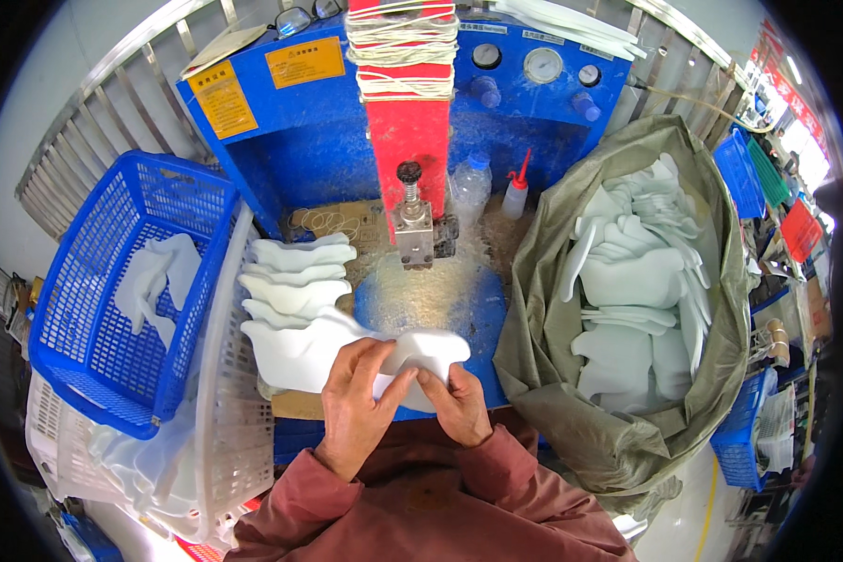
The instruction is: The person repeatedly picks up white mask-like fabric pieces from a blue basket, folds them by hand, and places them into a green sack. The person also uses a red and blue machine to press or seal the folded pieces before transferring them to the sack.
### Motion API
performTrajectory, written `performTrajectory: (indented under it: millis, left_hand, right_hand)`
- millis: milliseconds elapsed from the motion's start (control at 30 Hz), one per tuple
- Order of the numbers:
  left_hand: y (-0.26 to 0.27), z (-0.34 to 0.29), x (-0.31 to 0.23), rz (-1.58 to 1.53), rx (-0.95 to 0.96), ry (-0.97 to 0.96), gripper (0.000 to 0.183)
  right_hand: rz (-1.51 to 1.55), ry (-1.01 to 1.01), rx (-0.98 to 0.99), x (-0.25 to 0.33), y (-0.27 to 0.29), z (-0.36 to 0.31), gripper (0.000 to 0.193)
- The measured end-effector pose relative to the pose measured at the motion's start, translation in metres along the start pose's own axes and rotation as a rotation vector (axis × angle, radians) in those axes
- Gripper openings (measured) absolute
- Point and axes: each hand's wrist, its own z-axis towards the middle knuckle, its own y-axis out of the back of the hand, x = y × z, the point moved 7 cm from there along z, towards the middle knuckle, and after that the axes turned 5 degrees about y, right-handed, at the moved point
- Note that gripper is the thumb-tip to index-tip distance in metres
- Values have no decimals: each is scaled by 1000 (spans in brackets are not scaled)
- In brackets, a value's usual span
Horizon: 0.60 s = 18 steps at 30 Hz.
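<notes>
Both hands are closed on a curved, thin white sheet piece [431,348], soft-looking and bent upward, in front of the blue machine. My left hand [361,403] grips its left part between thumb and fingers. Pinching the lower right part is my right hand [455,405]. Just left of my left hand, a row of similar white pieces [300,298] lies overlapped on the work surface; the nearest one runs behind my fingers. Beyond my hands, a metal nozzle head [415,234] with a black knob hangs from the red column [407,150] over a blue, residue-covered plate [478,304].
At left, a blue basket [84,328] with a few white pieces sits on a white crate [239,393]. A big green-grey sack [543,347] full of white pieces stands at right. Behind the nozzle are a clear bottle [471,192] and a red-tipped squeeze bottle [515,197].
</notes>
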Motion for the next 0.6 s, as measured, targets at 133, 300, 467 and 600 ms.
performTrajectory:
  millis: [133,300,467,600]
  left_hand:
    - [-3,6,6,63,-21,16,33]
    - [-6,7,17,-75,-32,105,24]
    - [-7,8,32,-266,-72,197,17]
    - [-10,15,38,-290,-75,186,15]
  right_hand:
    - [-13,-42,47,8,-1,1,23]
    - [117,-86,43,8,-4,5,28]
    - [326,-193,-42,0,-4,13,32]
    - [395,-222,-58,-3,-4,23,33]
